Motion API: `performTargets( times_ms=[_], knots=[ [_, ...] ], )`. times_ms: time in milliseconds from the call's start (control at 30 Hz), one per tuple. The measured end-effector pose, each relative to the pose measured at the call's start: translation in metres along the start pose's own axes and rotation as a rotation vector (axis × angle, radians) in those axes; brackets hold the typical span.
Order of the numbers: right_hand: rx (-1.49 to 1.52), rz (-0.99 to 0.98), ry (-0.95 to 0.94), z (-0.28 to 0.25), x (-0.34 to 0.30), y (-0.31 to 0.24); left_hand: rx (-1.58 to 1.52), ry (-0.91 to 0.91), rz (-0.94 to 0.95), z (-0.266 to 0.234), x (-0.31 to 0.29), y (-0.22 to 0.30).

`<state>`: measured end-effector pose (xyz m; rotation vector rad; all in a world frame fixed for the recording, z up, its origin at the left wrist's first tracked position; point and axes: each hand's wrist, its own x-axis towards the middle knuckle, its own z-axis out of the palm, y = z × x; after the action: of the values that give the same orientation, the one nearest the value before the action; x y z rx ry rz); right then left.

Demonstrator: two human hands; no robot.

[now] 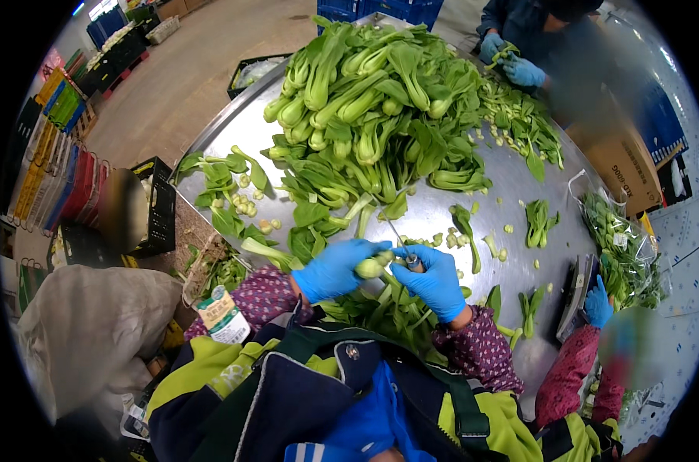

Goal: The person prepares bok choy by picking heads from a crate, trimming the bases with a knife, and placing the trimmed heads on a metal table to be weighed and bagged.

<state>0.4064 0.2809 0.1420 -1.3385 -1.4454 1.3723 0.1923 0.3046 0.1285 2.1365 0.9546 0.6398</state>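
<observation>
My left hand, in a blue glove, grips the pale base of a green bok choy head. My right hand, also gloved in blue, holds a small knife whose thin blade points up and away, right against the base of the vegetable. Both hands meet over the near edge of a round steel table. Under them lies a bundle of trimmed bok choy. A large heap of bok choy fills the table's middle.
Cut leaves and stem ends litter the table's left side. A person's blue-gloved hand rests at a scale on the right, beside bagged greens. Another person's gloved hands work at the far side. Black crates and a sack stand left.
</observation>
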Motion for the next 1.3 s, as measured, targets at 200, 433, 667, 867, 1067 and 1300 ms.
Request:
performTargets(
  times_ms=[200, 433, 667, 867, 1067, 1300],
  knots=[
    [-0.098, 0.047, 0.013, -0.020, 0.046, 0.001, -0.634, 0.516, -0.306, -0.057, -0.009, -0.033],
    [-0.738, -0.341, 0.367, 0.035, 0.188, -0.007, -0.922, 0.611, -0.399, -0.049, -0.004, -0.039],
    [0.058, -0.228, 0.358, -0.001, 0.179, -0.004, -0.649, 0.546, -0.213, -0.046, -0.002, -0.045],
    [0.406, 0.034, 0.138, -0.004, 0.061, -0.041, 0.288, 0.305, 0.405, -0.053, 0.020, 0.005],
    [-0.026, -0.169, 0.277, -0.006, 0.009, -0.027, -0.308, 0.394, 0.251, -0.019, 0.013, 0.012],
    [-0.678, -0.489, 0.270, 0.004, -0.030, -0.035, -0.724, 0.223, -0.083, -0.008, -0.011, 0.024]
  ],
)
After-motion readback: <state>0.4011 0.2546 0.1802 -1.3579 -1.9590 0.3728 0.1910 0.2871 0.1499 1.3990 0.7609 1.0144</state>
